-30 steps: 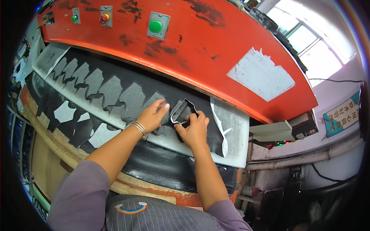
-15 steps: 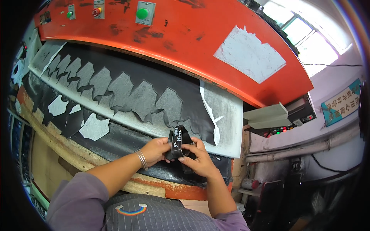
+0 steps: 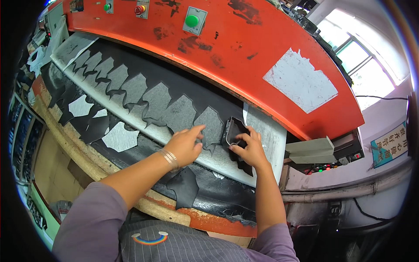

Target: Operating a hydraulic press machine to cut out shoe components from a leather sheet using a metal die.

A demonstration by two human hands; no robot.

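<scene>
My right hand (image 3: 251, 148) grips the near side of a black metal cutting die (image 3: 231, 131), a hollow frame with raised walls. The die rests on the right end of a dark sheet of leather-like material (image 3: 174, 70), which lies on the pale cutting board (image 3: 273, 126). Shaped gaps run along the sheet's near edge and bare the grey board. My left hand (image 3: 187, 143) is left of the die, over the board's near edge, fingers stretched out and holding nothing. A dark cut piece (image 3: 183, 187) lies on the black front ledge below it.
An orange press beam (image 3: 227, 48) spans the far side, with a green button (image 3: 192, 21) and a red button (image 3: 139, 9). Pale and dark cut pieces (image 3: 120, 136) lie on the left ledge. A control box (image 3: 345, 146) stands at the right.
The die has moved from between both hands at the board's near edge onto the sheet's right end. My left hand has let go of it. A dark cut piece now shows on the ledge.
</scene>
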